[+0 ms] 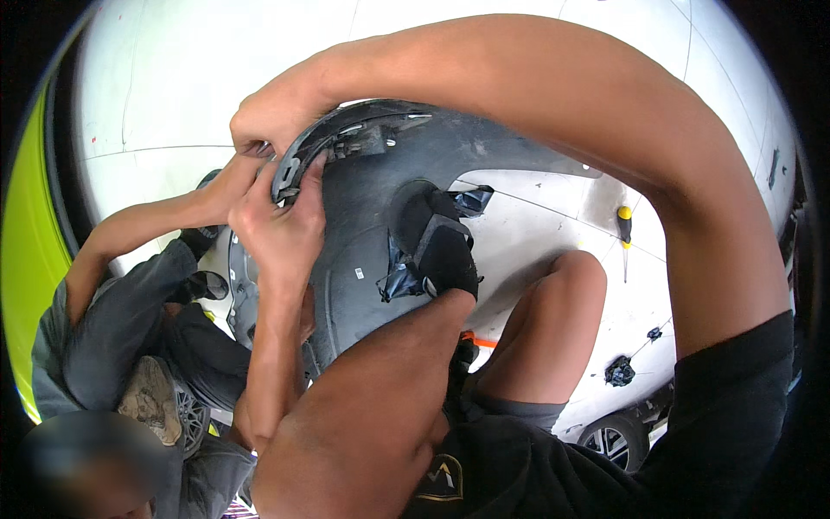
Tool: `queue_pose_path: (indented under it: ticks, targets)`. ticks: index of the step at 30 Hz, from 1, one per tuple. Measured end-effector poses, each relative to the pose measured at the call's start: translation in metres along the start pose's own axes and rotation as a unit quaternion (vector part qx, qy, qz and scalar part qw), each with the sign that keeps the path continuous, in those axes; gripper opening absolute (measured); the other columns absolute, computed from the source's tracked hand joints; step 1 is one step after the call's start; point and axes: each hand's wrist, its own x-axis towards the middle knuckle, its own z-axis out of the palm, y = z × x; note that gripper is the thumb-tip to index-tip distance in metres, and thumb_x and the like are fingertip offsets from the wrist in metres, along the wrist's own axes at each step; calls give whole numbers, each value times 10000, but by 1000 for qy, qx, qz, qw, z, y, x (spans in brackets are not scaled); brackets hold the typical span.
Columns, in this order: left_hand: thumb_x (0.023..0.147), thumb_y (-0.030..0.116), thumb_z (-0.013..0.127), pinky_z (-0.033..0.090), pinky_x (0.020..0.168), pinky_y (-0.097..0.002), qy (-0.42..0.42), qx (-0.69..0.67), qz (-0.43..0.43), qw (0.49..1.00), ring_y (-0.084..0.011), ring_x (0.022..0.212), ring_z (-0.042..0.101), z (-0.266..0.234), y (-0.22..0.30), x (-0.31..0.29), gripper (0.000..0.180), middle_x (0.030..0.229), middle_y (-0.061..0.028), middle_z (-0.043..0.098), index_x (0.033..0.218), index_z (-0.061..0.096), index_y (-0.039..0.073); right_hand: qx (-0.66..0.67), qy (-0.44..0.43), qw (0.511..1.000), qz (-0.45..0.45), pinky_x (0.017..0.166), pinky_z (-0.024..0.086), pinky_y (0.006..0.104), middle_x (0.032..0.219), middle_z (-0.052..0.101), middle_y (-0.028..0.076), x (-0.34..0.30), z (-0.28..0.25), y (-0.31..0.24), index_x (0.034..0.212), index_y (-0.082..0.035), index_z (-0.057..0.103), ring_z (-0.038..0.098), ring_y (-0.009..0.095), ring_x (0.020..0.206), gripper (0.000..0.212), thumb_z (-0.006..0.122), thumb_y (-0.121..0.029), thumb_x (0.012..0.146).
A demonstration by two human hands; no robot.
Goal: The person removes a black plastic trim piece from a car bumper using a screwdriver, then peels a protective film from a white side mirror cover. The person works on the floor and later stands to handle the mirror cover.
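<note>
A large dark grey plastic car panel [346, 277] lies in front of me, its curved upper edge rising toward the far left. My left hand [281, 221] is closed around that edge, the thumb on the inner side by a slotted strip. From above, my right arm arches over, and my right hand [281, 108] rests beside the same edge with its fingers curled in. What those fingers pinch is hidden. A co-worker's hand [232, 186] reaches in from the left and meets mine at the edge. My black shoe [445, 251] is on the panel, with shiny black plastic scraps [402, 278] around it.
A co-worker in dark grey trousers [121, 303] sits at the left, near a bright green car body [26, 242]. On the white tiled floor [553, 216] lie a yellow-and-black screwdriver [624, 227] and a crumpled black scrap [619, 372]. A wheel [612, 441] stands at the lower right.
</note>
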Motion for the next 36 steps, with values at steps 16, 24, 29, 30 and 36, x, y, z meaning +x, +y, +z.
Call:
queue_pose_path:
  ticks: [16,24,29,30,36]
  targets:
    - [867,-1,713,485,669,-296,-34,-47,5,998,-135,679,537,-10,-1,-9,121,732,-54,617,964,663,-55,-23,24,998,47,775,547,429,971,719,223,-4,6,-14,1028,25,710,700,335,889,415,750,-223,698]
    - [959,50,621,444,678,-260,-148,-128,-55,979,-90,759,477,-12,-23,-3,121,824,-12,546,1011,599,-58,167,61,970,168,879,513,397,1077,686,218,-7,17,15,1215,37,600,650,334,1036,657,811,-224,649]
    - [968,59,599,449,666,-261,-268,-125,-76,952,-85,756,475,-25,-33,13,130,826,-16,556,1027,600,-56,199,180,953,137,883,507,400,1070,687,238,-3,36,16,1230,43,595,649,338,1039,671,829,-184,643]
    - [969,63,597,446,654,-256,-286,-133,-51,948,-79,753,473,-26,-42,15,129,816,-14,551,1012,598,-58,179,185,958,125,882,506,405,1066,687,244,-1,36,18,1222,46,599,648,334,1048,659,826,-186,648]
    - [987,85,601,424,636,-228,-167,-154,-33,973,-65,733,467,-15,-39,-8,155,818,13,531,1062,560,-44,-209,-77,962,155,698,533,399,1001,694,219,-4,-35,-24,1159,55,640,682,295,842,554,785,-223,701]
